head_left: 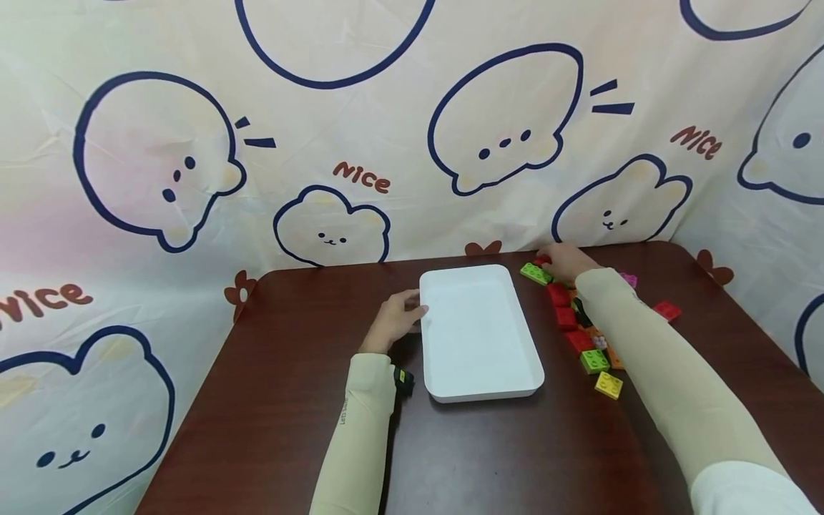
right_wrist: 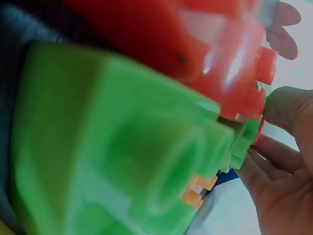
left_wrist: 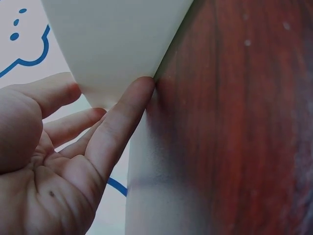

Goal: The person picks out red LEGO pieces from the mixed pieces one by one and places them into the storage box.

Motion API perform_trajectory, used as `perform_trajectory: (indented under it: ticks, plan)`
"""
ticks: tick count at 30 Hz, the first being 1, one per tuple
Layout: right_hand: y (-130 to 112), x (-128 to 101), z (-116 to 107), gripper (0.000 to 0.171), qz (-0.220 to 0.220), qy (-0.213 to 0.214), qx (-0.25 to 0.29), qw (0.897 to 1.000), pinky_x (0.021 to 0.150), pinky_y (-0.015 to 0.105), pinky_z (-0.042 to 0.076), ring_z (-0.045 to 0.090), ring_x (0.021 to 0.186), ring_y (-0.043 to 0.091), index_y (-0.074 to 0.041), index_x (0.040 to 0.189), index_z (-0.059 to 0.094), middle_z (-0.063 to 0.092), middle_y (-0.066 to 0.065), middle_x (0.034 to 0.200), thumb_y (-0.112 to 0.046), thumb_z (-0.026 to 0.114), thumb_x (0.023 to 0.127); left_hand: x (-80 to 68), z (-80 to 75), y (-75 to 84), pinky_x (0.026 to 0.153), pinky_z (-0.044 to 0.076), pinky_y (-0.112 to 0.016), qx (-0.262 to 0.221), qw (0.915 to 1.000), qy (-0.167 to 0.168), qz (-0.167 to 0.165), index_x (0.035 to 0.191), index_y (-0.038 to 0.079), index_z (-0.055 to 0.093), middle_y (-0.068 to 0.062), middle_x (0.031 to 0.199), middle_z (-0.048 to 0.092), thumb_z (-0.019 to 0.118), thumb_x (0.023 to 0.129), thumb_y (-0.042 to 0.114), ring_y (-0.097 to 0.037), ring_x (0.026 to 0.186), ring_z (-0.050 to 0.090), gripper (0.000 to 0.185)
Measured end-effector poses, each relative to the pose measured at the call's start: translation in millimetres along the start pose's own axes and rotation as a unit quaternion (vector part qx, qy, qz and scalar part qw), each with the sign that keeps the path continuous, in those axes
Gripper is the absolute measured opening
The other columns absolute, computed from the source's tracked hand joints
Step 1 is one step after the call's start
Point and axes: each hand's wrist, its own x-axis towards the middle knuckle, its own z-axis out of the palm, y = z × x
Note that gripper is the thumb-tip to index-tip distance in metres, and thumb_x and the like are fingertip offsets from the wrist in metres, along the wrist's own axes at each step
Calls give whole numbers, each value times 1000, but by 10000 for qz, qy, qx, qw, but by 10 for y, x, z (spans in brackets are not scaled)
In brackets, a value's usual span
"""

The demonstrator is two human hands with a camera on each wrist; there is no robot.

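Looks like picking: right hand pinching a red brick, lift probably next, left hand loose-fingered against the tray.

Even light fills the head view. In the right wrist view, lower-left green brick blurs; glare streaks red brick.

Pale sleeves; black wrist device

Your table has a dark reddish-brown wood grain. Between its far corners, you have 1 white tray set near the far edge. Right of that lies your cluster of toy blocks, with 1 yellow block nearest you.
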Motion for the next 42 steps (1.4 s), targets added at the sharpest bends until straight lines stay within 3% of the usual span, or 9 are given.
perform_trajectory:
  ticks: [9, 16, 22, 28, 34, 42]
  plan:
    - [-54, -36, -46, 41, 30, 130, 67, 9999, 104, 62, 44, 53, 113, 41, 6, 140, 52, 55, 30, 135, -9, 56, 102, -1, -10, -24, 81, 62, -38, -162, 9998, -61, -86, 149, 2, 48, -19, 132, 61, 65, 101, 14, -28, 100, 71, 53]
    - [-129, -28, -135, 40, -66, 198, 202, 9996, 88, 51, 52, 56, 100, 36, 3, 140, 52, 60, 24, 124, -10, 55, 102, -13, -32, -48, 82, 62, -38, -64, 9999, -22, -99, 149, 4, 49, -19, 133, 61, 65, 101, 17, -27, 98, 71, 53]
    - [-301, -21, -215, 40, -248, 410, 270, 9985, 91, 49, 55, 57, 99, 34, 1, 139, 55, 63, 21, 122, -12, 60, 101, -8, -37, -76, 82, 62, -38, -125, 9998, -4, -121, 150, 4, 48, -18, 133, 60, 66, 101, 17, -25, 94, 72, 53]
    - [-518, -28, -277, 45, -564, 646, 9, 9963, 82, 43, 55, 57, 94, 31, 0, 142, 55, 65, 20, 119, -13, 61, 100, 4, -24, -86, 84, 61, -39, -123, 9998, -7, -127, 150, 5, 48, -18, 133, 60, 66, 101, 18, -24, 95, 72, 53]
    - [-699, -25, -298, 42, -845, 691, -23, 9940, 87, 44, 56, 59, 93, 31, 1, 139, 58, 66, 20, 120, -11, 63, 99, 0, -5, -79, 86, 60, -40, -95, 9998, -38, -169, 150, 5, 48, -17, 133, 61, 66, 101, 18, -25, 100, 71, 54]
    - [-910, -32, -348, 38, -1167, 832, 24, 9897, 93, 45, 56, 60, 97, 30, 0, 135, 61, 67, 18, 119, -10, 65, 98, -7, -5, -22, 82, 62, -39, -424, 9988, -152, -201, 150, 2, 46, -20, 136, 58, 64, 101, 13, -30, 104, 70, 53]
